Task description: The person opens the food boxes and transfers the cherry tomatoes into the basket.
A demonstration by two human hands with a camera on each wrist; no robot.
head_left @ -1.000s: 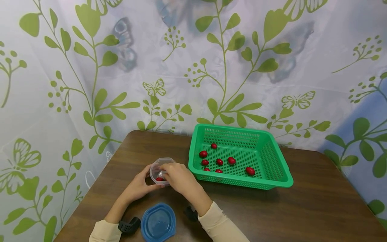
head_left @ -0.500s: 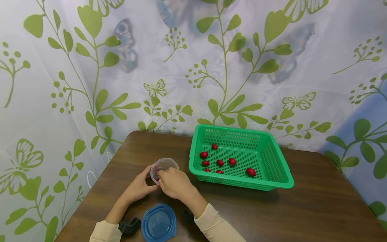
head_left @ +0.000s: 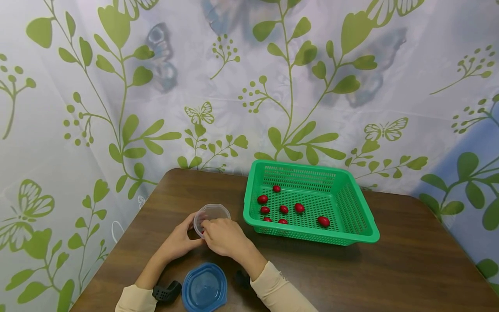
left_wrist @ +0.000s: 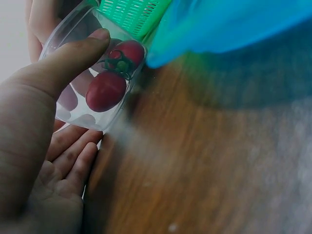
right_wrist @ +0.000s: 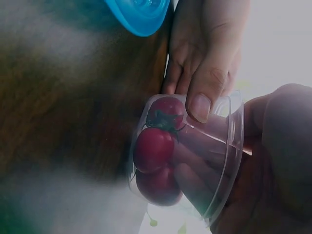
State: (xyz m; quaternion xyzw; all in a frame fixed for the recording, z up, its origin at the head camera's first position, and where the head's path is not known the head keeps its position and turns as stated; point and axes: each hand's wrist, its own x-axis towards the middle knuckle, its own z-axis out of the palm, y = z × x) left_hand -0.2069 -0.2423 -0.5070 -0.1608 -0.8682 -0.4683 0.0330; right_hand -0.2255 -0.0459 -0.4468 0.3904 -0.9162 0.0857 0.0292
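Note:
My left hand (head_left: 178, 242) holds a small clear plastic tub (head_left: 213, 210) by its side, thumb across the wall and fingers beneath in the left wrist view. Inside lie several red cherry tomatoes (right_wrist: 153, 149), with green stems showing on the one nearest the left thumb (right_wrist: 201, 106). My right hand (head_left: 225, 237) reaches over the rim into the tub. Through the clear wall, the right wrist view shows its fingers (right_wrist: 200, 183) against the tomatoes; whether they pinch one I cannot tell. From the head view, that hand hides most of the tub's contents.
A green slotted basket (head_left: 312, 235) holding several scattered cherry tomatoes (head_left: 299, 208) stands to the right of the tub. Nearer the person, a blue lid (head_left: 204, 286) lies between the forearms on the brown table (head_left: 390, 268). A patterned curtain hangs behind.
Over the last second my right hand has shifted slightly left and deeper into the tub, covering the tomatoes from above. The left hand and basket have stayed put.

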